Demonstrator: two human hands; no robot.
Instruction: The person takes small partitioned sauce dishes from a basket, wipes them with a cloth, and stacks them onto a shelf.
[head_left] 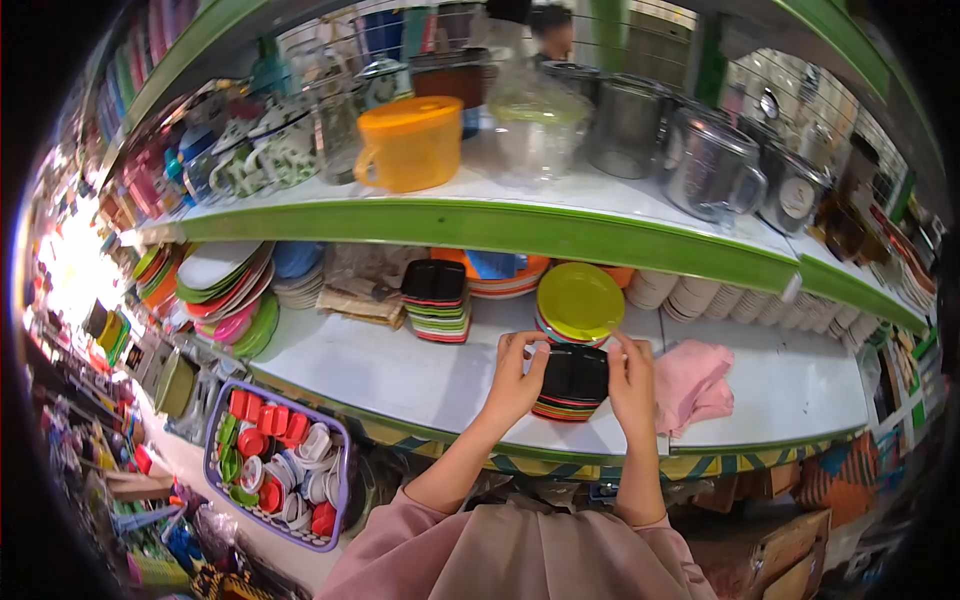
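“Shop shelving fills the view, with a green-edged white shelf (320,345) running across. What's at the left end?”

“Piles of coloured plates (215,268), and below them a purple basket (345,490) of small red, green and white items. Then comes a black-topped pile (434,281) of dishes, like ones nested together, probably to save room”

“And the hands?”

“Left hand (518,375) first, fingers bent in a narrow curl by the near stack (572,375)'s upper left corner. Right hand (632,378) mirrors it on the other side, also curled. Whether either truly grips, I can't tell”

“Why one on each side?”

“Likely to keep the layers lined up: black on top, red, green and other colours beneath”

“So where exactly is that stack?”

“Between the two hands, near the shelf's front edge, just in front of the yellow-green plate (580,302)”

“What's right of it?”

“Past the right hand, a crumpled pink cloth (695,385); behind that, rows of pale bowls (695,300) tipped over and nested, presumably for compactness”
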